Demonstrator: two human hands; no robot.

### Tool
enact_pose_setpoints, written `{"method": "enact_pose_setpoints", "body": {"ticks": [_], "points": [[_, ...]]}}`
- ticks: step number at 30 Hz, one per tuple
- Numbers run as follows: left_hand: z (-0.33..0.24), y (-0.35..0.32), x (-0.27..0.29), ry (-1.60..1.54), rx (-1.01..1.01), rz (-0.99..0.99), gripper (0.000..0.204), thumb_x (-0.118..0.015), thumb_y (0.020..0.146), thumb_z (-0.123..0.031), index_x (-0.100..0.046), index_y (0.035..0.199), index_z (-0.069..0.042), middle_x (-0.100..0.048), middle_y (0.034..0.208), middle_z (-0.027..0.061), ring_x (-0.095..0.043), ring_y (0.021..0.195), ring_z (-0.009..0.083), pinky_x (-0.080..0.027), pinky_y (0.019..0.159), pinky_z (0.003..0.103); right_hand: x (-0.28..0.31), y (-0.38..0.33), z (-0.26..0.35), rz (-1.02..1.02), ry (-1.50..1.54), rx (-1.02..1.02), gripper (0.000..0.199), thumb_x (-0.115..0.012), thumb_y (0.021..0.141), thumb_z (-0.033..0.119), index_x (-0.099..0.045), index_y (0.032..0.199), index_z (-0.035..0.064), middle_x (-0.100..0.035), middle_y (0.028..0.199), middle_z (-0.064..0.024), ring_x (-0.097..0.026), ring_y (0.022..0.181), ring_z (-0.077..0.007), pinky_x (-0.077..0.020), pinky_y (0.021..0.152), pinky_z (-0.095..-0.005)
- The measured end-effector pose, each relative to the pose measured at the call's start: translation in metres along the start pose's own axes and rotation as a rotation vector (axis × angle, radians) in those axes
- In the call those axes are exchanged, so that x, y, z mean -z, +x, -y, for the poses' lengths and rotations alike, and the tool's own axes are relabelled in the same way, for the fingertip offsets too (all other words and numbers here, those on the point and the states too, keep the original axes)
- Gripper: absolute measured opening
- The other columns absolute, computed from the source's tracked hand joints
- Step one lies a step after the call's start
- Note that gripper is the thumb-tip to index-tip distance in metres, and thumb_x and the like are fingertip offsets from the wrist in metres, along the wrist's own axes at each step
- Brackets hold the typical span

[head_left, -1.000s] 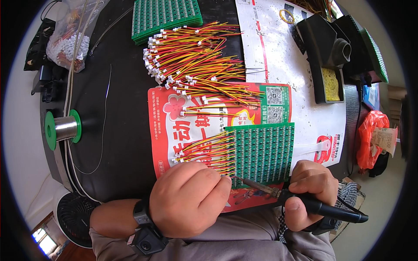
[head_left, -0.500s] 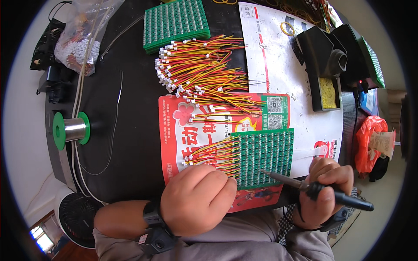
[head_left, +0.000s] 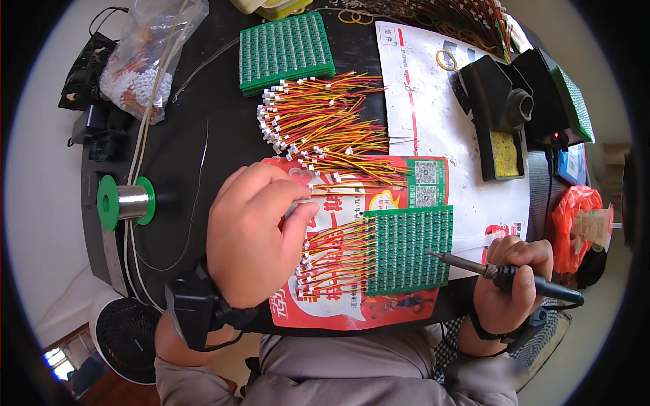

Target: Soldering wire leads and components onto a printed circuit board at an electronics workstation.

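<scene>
My left hand (head_left: 257, 233) is closed in a pinch at the white plug end of a red-yellow connector wire (head_left: 349, 195), just below a heap of such wires (head_left: 325, 118). The fingertips partly hide that plug. In my right hand (head_left: 511, 287) is a soldering iron (head_left: 497, 272) with a black handle, its tip pointing left over a green circuit board panel (head_left: 411, 249). Along the panel's left edge a row of connector wires (head_left: 338, 250) is attached, white plugs outward. Panel and wires lie on a red printed sheet (head_left: 399, 312).
A stack of green panels (head_left: 284, 51) stands at the far side. On the left is a solder spool (head_left: 127, 201) with a loose strand. An iron stand (head_left: 491, 101) with a yellow sponge (head_left: 506, 154) sits at right, near a red plastic bag (head_left: 569, 216).
My left hand has moved up and left from the panel's wired edge to the heap's lower end. The soldering iron's tip has shifted slightly right and up over the panel.
</scene>
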State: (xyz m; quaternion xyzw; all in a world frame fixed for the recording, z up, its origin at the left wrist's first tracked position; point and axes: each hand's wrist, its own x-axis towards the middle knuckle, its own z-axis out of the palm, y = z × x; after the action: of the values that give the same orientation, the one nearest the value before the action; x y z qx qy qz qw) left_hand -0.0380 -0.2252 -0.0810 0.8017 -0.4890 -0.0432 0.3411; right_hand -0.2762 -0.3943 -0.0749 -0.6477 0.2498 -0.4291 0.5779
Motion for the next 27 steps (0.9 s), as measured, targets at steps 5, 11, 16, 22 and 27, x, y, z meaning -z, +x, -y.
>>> {"method": "enact_pose_setpoints", "body": {"ticks": [5,11,16,22,27], "points": [[0.002,-0.001,-0.002,-0.047,0.077,0.033,0.013,-0.078,0.079,0.003,-0.070,0.089,0.001,-0.065,0.087,0.0082,-0.056,0.061,0.0118,-0.045,0.056,0.027,0.001,-0.002,0.000,0.016,0.000,0.009,0.035,-0.065,0.093,0.029,-0.047,0.091,-0.0008,-0.044,0.065,-0.0047,-0.038,0.057,-0.0124,-0.0279,0.056,-0.0306],[0.004,0.007,-0.006,-0.079,-0.046,0.005,0.012,-0.073,0.075,0.007,-0.065,0.080,-0.001,-0.064,0.085,0.0071,-0.059,0.064,0.0182,-0.047,0.056,0.030,0.000,-0.003,0.000,0.004,0.011,0.007,0.034,-0.065,0.092,0.028,-0.047,0.091,-0.0010,-0.045,0.066,-0.0056,-0.038,0.058,-0.0125,-0.0286,0.057,-0.0305],[0.004,0.003,0.000,-0.003,-0.155,0.054,0.015,-0.072,0.074,0.007,-0.062,0.077,-0.003,-0.064,0.079,0.0066,-0.060,0.068,0.0226,-0.048,0.056,0.032,0.001,-0.003,0.000,0.000,0.005,0.010,0.034,-0.066,0.092,0.028,-0.048,0.091,-0.0009,-0.045,0.066,-0.0054,-0.038,0.058,-0.0126,-0.0290,0.057,-0.0303],[0.000,-0.001,0.006,-0.168,0.028,0.078,0.018,-0.068,0.076,0.009,-0.064,0.090,-0.001,-0.062,0.085,0.0116,-0.062,0.078,0.0330,-0.051,0.068,0.042,0.001,-0.004,0.002,-0.015,0.009,-0.016,0.035,-0.068,0.091,0.029,-0.048,0.091,-0.0005,-0.045,0.067,-0.0051,-0.039,0.058,-0.0128,-0.0296,0.057,-0.0306],[0.007,-0.003,0.015,-0.071,-0.091,0.104,0.019,-0.064,0.082,0.011,-0.065,0.098,0.000,-0.061,0.093,0.0114,-0.062,0.080,0.0259,-0.050,0.069,0.034,0.000,-0.004,0.003,-0.019,0.009,-0.029,0.036,-0.069,0.092,0.029,-0.049,0.091,0.0000,-0.046,0.068,-0.0053,-0.040,0.060,-0.0134,-0.0306,0.058,-0.0309]]}}
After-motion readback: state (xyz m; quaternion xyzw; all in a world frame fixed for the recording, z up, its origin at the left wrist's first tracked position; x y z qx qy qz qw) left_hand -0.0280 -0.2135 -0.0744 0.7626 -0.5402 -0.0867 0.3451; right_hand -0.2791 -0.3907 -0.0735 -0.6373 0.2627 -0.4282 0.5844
